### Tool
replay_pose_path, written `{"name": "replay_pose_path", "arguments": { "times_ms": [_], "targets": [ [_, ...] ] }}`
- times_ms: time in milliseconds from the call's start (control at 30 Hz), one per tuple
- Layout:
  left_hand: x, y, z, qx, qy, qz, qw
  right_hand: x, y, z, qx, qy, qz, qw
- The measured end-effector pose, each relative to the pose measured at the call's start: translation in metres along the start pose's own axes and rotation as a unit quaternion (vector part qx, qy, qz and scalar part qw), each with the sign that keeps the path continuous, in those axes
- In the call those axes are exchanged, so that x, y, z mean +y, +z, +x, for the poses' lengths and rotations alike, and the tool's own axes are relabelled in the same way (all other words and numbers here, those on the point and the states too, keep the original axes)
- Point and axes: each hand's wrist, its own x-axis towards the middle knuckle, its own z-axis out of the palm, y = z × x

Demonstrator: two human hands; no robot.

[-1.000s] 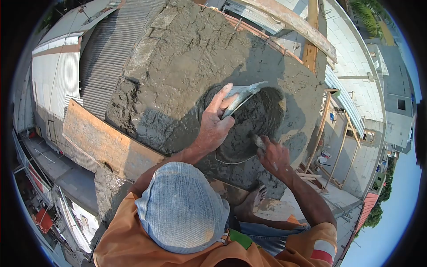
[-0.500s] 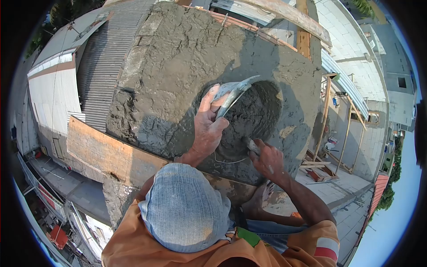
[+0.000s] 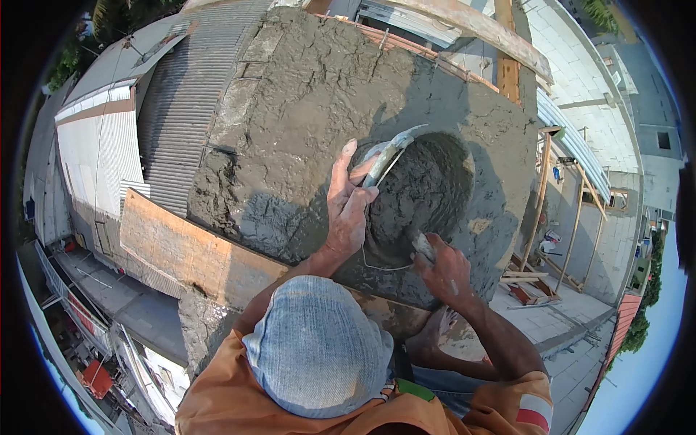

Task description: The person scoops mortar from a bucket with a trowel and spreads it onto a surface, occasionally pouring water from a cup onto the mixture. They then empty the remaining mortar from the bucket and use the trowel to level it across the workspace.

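Note:
My left hand point(image 3: 349, 210) is closed on the raised, curved edge point(image 3: 395, 151) of what looks like a round bucket, its index finger stretched along the outside. Wet grey mortar point(image 3: 419, 192) lies in the bucket's hollow, and a thin wire handle point(image 3: 388, 269) loops at the near side. At the near right of the mortar, my right hand point(image 3: 446, 270) grips a short, mortar-caked tool point(image 3: 423, 248). Its far end points toward the mortar; the exact kind of tool cannot be made out.
Rough wet concrete point(image 3: 326, 94) spreads around the bucket. A wooden board point(image 3: 196, 250) edges the near left, and a timber beam point(image 3: 471, 32) crosses the far side. Corrugated roofing point(image 3: 188, 94) lies left; block walls and wooden props point(image 3: 544, 188) stand lower right. A bare foot point(image 3: 442, 330) is close by.
The whole view has shifted slightly right. My right hand has drawn the tool a little back toward me, while my left index finger has straightened away from the bucket's edge.

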Motion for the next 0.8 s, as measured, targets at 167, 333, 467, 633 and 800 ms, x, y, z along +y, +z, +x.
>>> {"name": "replay_pose_path", "arguments": {
  "times_ms": [167, 333, 467, 633, 800],
  "targets": [
    [-0.011, -0.015, 0.012, 0.046, 0.023, -0.041, 0.998, -0.004, -0.012, -0.007, -0.014, 0.021, 0.017, 1.000],
    [-0.007, -0.047, 0.019, 0.081, -0.018, -0.044, 0.996, -0.008, -0.023, 0.001, 0.030, -0.064, 0.061, 0.996],
    [-0.012, -0.075, 0.008, 0.077, 0.004, 0.018, 0.997, -0.015, -0.051, 0.006, 0.038, -0.048, 0.041, 0.997],
    [0.014, -0.166, -0.060, 0.183, 0.049, 0.461, 0.867, -0.035, -0.079, 0.025, 0.078, -0.069, 0.022, 0.994],
    [0.045, -0.246, -0.128, 0.203, 0.002, 0.662, 0.722, -0.100, -0.103, 0.073, 0.092, -0.083, -0.012, 0.992]
  ]
}}
